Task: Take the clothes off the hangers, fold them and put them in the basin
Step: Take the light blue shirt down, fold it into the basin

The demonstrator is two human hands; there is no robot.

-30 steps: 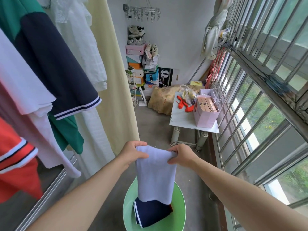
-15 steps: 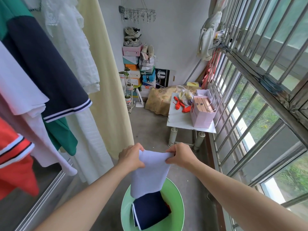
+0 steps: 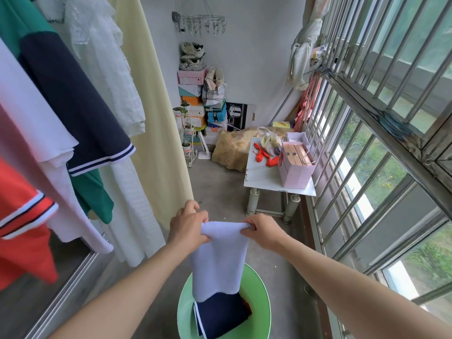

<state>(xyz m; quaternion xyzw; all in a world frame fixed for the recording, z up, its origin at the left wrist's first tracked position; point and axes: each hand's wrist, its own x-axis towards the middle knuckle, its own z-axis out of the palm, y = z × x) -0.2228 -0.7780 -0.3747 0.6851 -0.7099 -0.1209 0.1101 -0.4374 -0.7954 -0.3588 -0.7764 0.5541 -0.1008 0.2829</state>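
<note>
Two hands out in front, one on each top corner of a folded white garment (image 3: 217, 260). Thumb and fingers of the left hand (image 3: 188, 228) curled round the left corner, pinching the cloth; right hand (image 3: 263, 232) pinching the right corner the same way. Held taut between them along the upper edge, probably to keep the fold square and stop the layers sliding apart. Hanging straight down as a narrow strip, lower end dipping inside the green basin (image 3: 258, 289) on the floor (image 3: 220, 187), just over or touching a folded navy garment (image 3: 220, 316) already lying there; contact not clear from this angle. Lined up over the green basin on purpose, by the look of it, so as to be lowered in or doubled over once more without a carry. A sliver of red cloth (image 3: 247, 307) tucked beside the navy garment. Off to the left, well apart from the hands, more to do: a green and navy shirt (image 3: 73, 99), a white shirt (image 3: 31, 123), a red shirt (image 3: 19, 228) with a striped cuff and a white lace dress (image 3: 105, 69), all hanging up, hangers themselves out of view. Judged as mid-task: fold of this piece nearly finished, placing not yet done. Worth watching the lower end, likely to bunch on the navy garment if dropped rather than laid.
</note>
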